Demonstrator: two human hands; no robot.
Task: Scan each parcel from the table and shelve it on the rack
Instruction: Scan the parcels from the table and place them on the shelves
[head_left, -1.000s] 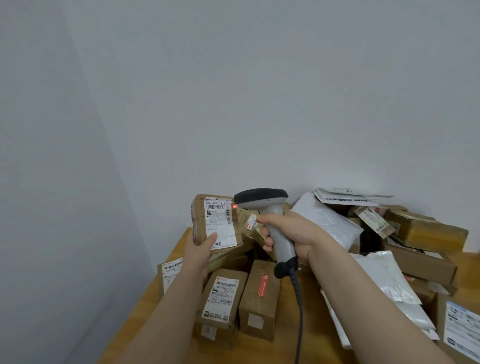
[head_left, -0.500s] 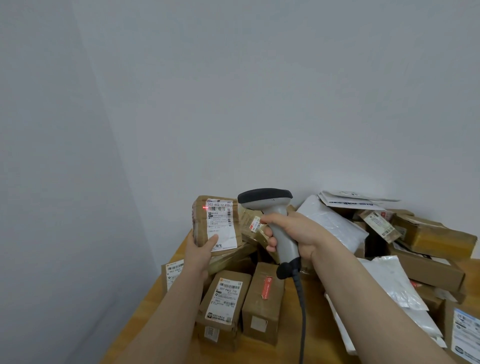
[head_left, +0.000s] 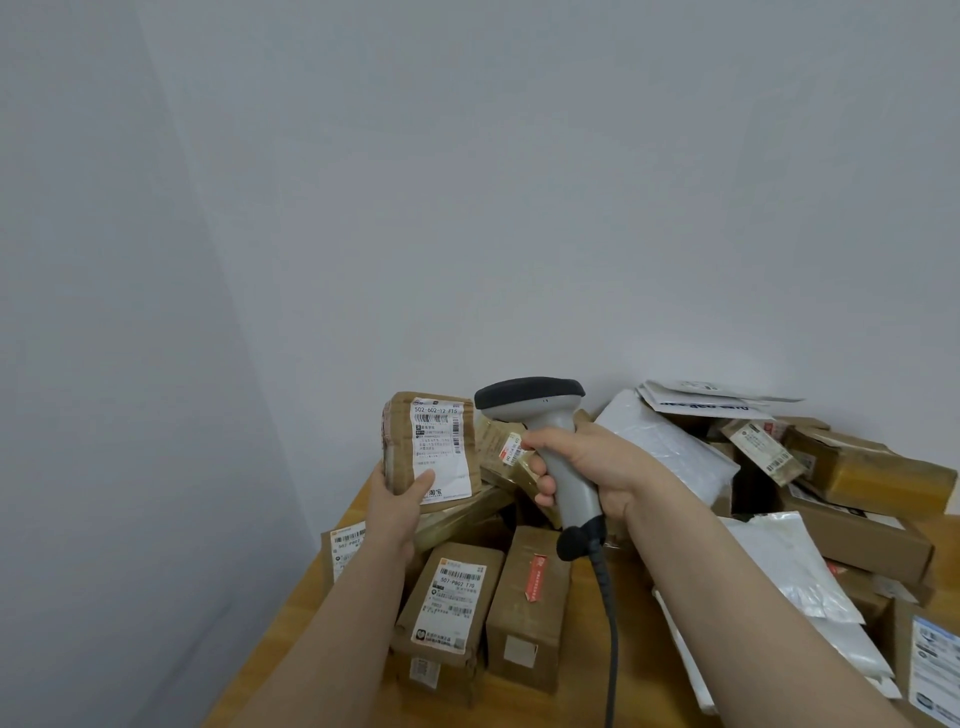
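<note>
My left hand (head_left: 397, 506) grips a small brown cardboard parcel (head_left: 402, 447) from below and holds it upright above the pile, its white barcode label facing me. To its right, my right hand (head_left: 582, 465) grips the handle of a grey barcode scanner (head_left: 540, 410) with a black head and a dark cable hanging down. The scanner head sits level with the top of the label, a short gap away. No red light shows on the parcel.
A wooden table (head_left: 332, 618) carries a pile of brown boxes (head_left: 527, 608) in front and white poly mailers (head_left: 670, 447) and more boxes (head_left: 883, 467) to the right. Grey walls meet in a corner behind the table's left end. No rack is in view.
The red scan dot seen on the parcel's top edge earlier is gone. Both hands and the parcel stay nearly where they were; the view has shifted slightly.
</note>
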